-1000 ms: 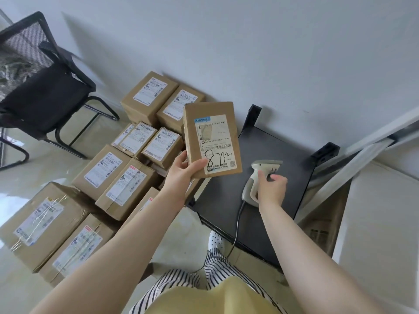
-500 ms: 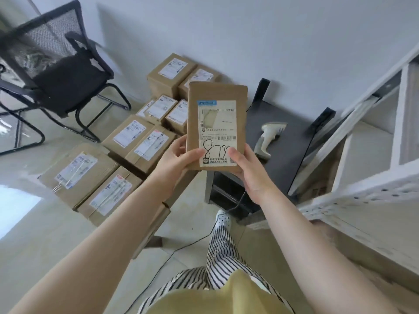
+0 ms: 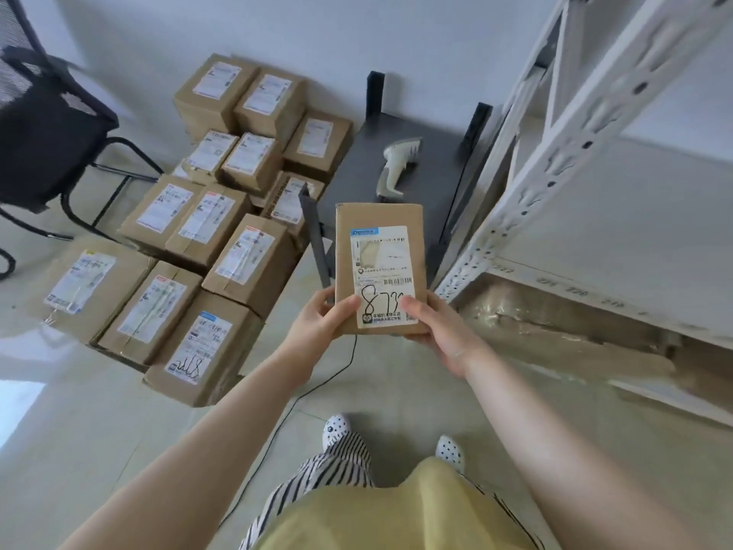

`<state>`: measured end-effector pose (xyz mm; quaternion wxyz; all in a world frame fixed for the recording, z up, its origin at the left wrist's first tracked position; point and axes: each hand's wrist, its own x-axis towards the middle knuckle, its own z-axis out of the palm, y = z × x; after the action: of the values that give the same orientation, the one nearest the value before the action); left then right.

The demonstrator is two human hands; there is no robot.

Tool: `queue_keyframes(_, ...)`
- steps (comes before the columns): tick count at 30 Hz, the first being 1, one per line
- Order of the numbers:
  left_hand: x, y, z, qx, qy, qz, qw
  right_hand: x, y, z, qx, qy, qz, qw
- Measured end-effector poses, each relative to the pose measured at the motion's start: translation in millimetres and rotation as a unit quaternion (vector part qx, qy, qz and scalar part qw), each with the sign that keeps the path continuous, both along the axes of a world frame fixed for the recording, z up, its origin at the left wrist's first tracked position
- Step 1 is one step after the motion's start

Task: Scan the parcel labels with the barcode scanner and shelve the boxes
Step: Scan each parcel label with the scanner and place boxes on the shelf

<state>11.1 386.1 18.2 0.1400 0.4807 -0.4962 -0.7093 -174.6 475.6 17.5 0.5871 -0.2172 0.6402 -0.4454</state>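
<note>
Gripping parcel (image 3: 380,267) lower edge: left hand (image 3: 321,325), right hand (image 3: 440,335); label up, long axis pointing away.

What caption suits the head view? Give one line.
Both hands, left hand and right hand, hold a labelled parcel; scanner lies on the table.

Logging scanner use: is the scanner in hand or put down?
Put down. The scanner lies on the dark table, untouched; the left hand and right hand both hold the parcel.
</note>
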Motion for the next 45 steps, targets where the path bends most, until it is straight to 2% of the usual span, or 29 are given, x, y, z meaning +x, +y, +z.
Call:
queue_keyframes(9, -113.2, 108.6, -3.5, 0.011, -0.018, -0.091, 0.996, -100.4, 139.0, -4.2, 0.008, -0.005, -0.089, 0.996)
queue_keyframes(15, -230.9, 216.9, 9.8, -0.011, -0.022, -0.134, 0.991, -206.9, 258.9, 4.2, 0.006, -0.011, -0.149, 0.989)
queue_keyframes(20, -318.9, 265.7, 28.8, -0.033, -0.011, -0.186, 0.982, -273.7, 324.1, 21.5, -0.025, -0.004, -0.212, 0.977)
queue_keyframes(36, -516.3, 286.0, 32.4, -0.025, -0.005, -0.309, 0.951, -421.6, 380.9, 44.3, -0.01, 0.034, -0.321, 0.946)
queue_keyframes(45, -611.6, 307.3, 37.0, -0.011, -0.007, -0.328, 0.945, -500.9, 405.4, 43.7, -0.009, 0.0, -0.383, 0.924)
